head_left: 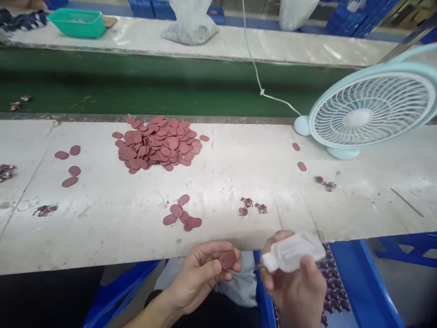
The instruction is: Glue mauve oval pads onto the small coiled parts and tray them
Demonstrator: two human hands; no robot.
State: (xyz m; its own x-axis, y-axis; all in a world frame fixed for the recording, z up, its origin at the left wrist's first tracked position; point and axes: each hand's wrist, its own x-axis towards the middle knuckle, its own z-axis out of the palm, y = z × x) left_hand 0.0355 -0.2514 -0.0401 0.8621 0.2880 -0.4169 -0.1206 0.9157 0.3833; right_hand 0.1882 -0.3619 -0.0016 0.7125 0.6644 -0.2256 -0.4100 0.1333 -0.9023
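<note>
Pinching a reddish oval (pixel 228 258) just off the near edge of the worktop (pixel 225 182), the left hand (pixel 200 277) has its thumb and fingers closed on the rim, with the broad face turned up and small dark marks showing on it. And over on the other side, the right hand (pixel 300 287) is wrapped around a white squeeze bottle (pixel 297 252), tipped so its thin nozzle (pixel 258 266) points at the oval: near, but not touching!

So what makes this go well? Judging by the grip, it looks like a dab-and-place affair, so the fingertips should stay at the edge and leave those marks uncovered. A steady left hand matters most; let the nozzle come to the piece, low and slanted, and squeeze gently. Too hard a press would probably flood that little face and foul the fingers.

Up on the worktop, a small group of loose ovals (pixel 176 210) lies close by, with a big heap (pixel 157 143) behind it, while some little brown pieces (pixel 262 208) sit to the right, handy for either hand. Below, beside the right hand, a blue tray (pixel 378 287) carries rows of dark pieces (pixel 336 291); sleeves and wrists had best stay clear of those!
</note>
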